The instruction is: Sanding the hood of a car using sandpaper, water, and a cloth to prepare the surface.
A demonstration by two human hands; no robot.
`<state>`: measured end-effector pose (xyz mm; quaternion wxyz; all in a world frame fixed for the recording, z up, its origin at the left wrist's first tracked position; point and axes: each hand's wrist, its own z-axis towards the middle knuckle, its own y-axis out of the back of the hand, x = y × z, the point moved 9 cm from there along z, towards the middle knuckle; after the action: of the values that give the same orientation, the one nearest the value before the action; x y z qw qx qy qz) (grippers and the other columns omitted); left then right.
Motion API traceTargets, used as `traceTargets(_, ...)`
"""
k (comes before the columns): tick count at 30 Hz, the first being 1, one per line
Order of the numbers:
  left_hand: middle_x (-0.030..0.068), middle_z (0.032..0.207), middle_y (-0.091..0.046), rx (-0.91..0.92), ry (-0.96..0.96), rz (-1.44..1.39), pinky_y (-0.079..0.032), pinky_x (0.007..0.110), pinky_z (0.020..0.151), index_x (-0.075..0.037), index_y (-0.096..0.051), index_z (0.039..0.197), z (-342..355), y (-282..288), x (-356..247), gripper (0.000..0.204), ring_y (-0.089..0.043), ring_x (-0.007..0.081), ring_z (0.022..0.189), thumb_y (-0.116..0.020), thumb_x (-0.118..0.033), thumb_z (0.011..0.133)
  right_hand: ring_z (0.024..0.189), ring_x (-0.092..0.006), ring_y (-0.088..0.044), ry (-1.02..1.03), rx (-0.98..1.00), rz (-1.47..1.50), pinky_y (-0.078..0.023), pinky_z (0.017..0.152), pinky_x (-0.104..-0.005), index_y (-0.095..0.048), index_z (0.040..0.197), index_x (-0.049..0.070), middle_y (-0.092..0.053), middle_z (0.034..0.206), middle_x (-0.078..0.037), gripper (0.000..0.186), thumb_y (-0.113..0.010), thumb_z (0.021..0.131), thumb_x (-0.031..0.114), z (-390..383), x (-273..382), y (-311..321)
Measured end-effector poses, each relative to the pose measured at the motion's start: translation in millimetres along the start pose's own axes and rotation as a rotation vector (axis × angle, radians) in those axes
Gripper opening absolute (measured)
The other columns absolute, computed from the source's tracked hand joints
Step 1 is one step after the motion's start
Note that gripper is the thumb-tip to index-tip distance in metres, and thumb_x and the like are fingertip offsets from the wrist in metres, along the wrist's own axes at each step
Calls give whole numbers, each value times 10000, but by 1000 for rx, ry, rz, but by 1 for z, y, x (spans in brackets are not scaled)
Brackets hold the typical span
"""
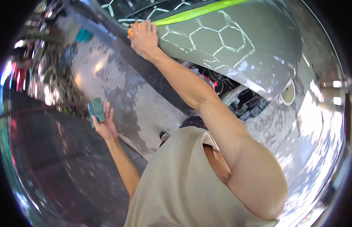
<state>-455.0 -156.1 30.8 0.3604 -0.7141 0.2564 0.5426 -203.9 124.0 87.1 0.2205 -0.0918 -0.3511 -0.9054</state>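
Note:
My left hand (108, 125) is held out to the left, its thumb over a folded grey-green sheet (96, 110) that looks like sandpaper. Its other fingers are stretched out behind the sheet. Farther off, my right arm reaches across to the rear corner of a grey car hood (221, 41). There my right hand (144, 39) presses on an orange piece (130, 32), mostly covered by the fingers, so its kind is unclear. A yellow-green tape strip (195, 12) runs along the hood's rear edge from beside that hand.
Engine parts (236, 94) show beneath the hood's side. A pale round container (288, 94) stands by its front corner. A dark glossy car panel (62, 151) fills the lower left. A teal bucket (84, 35) sits on the stained concrete floor (123, 102).

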Motion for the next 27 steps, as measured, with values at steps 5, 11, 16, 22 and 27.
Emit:
traceTargets(5,140,1571,-469,413,33,76,-388,447,1104,-78,-359,1578,55,-43,-17,609,-503,354,1395,-296,-440,1092,1240,-363,-506,-282,-114,87,-389,1068,-538,-608,1212,100,-544,1235,-186,454,-750,862,351,29,-69,56)
traceTargets(11,144,1538,-508,881,47,303,-418,428,1069,-68,-380,1560,83,-114,-5,590,-552,308,1344,-311,-426,1096,1421,-468,-369,-507,-111,-249,-298,1167,-551,-483,1496,105,-388,1533,-302,785,-723,879,526,-40,-116,151)
traceTargets(16,179,1376,-626,1337,-134,488,-502,390,985,40,-466,1448,-1,-182,43,480,-664,303,1164,-415,-281,1095,1310,-361,-515,-1059,140,725,-423,1088,-501,-525,1460,81,-486,1487,-204,789,-570,944,677,-196,-69,196)
traceTargets(22,316,1329,-485,1881,-978,587,-384,598,1038,17,-413,1487,-199,-193,99,728,-467,490,1226,-646,-232,844,1159,-277,-634,-1505,-463,1264,-507,989,-452,-562,1363,50,-624,1331,-161,645,-509,1024,597,-349,-31,214)
traceTargets(27,390,1601,-170,2346,-951,708,-212,615,1203,-121,-402,1558,-239,-193,116,927,-223,580,1459,-746,-524,798,1108,-322,-680,-1577,-861,1341,-559,957,-458,-522,1394,24,-646,1308,-167,428,-418,1103,319,-461,-31,263)
